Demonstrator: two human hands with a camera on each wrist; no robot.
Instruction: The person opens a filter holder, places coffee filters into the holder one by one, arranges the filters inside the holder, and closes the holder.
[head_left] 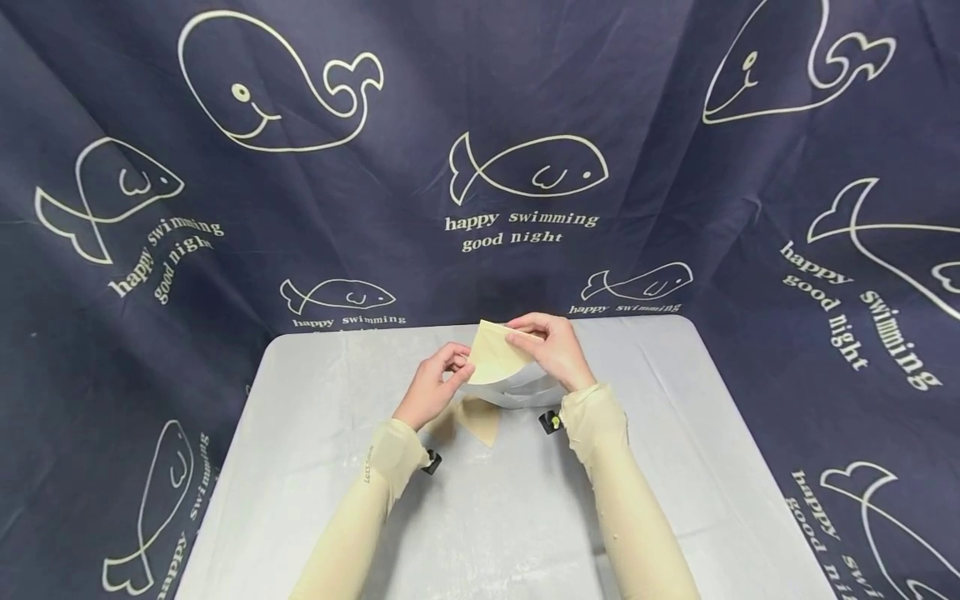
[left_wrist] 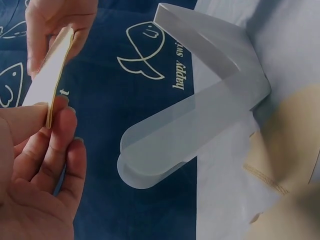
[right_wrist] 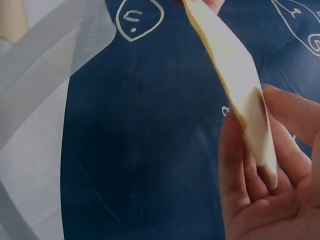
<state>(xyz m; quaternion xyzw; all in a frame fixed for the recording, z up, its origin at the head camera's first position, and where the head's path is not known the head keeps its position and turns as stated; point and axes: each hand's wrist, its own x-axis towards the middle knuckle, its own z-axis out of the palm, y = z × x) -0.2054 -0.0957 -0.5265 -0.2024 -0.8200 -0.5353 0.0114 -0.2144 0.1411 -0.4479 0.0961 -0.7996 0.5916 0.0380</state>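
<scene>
A pale cream paper coffee filter [head_left: 495, 354] is held up between both hands above the far part of the table. My left hand [head_left: 433, 385] pinches its left corner between thumb and fingers. On the other side, my right hand [head_left: 557, 350] grips the upper right edge, thumb on the near face and fingers behind. In the right wrist view the filter [right_wrist: 240, 70] appears nearly edge-on, its layers slightly parted near the right hand. Below the hands stands a translucent plastic holder [left_wrist: 220, 55] with angled walls, partly covered by the filter in the head view.
Tan paper filters [head_left: 477, 421] with a crimped edge lie on the white table [head_left: 465, 517], just nearer than the holder. A dark blue curtain [head_left: 420, 83] printed with fish and whales hangs behind the table and along its sides. Small black cameras [head_left: 551, 422] sit under the wrists.
</scene>
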